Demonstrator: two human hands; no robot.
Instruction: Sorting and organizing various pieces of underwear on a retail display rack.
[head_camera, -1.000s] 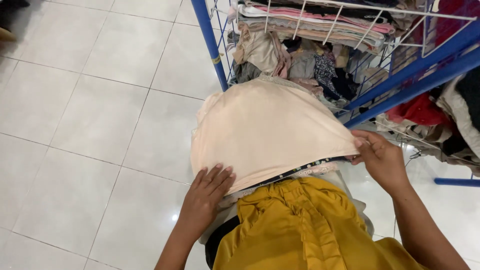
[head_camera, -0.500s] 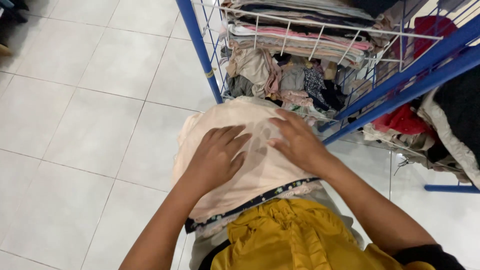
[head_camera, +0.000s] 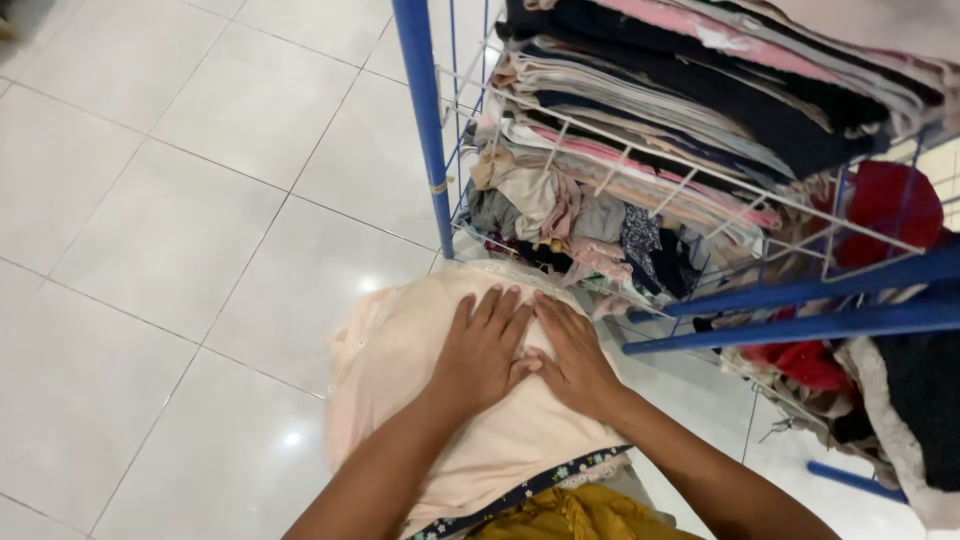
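A pale peach cloth (head_camera: 390, 350) lies spread over my lap, above a dark flowered band (head_camera: 520, 495) and a mustard yellow garment (head_camera: 570, 515). My left hand (head_camera: 485, 350) lies flat on the middle of the cloth, fingers together and pointing away from me. My right hand (head_camera: 570, 355) presses flat right beside it, the two hands touching. Neither hand grips anything. The far edge of the cloth reaches the foot of a blue wire rack (head_camera: 425, 120).
The blue wire rack holds stacks of folded clothes (head_camera: 700, 90) on top and crumpled clothes (head_camera: 570, 215) below. More clothes, red (head_camera: 885, 200) and dark, hang at the right. White floor tiles (head_camera: 180, 220) stretch to the left.
Both hands came from the cloth's near corners onto its middle and now lie side by side, touching. The view has tilted up toward the rack.
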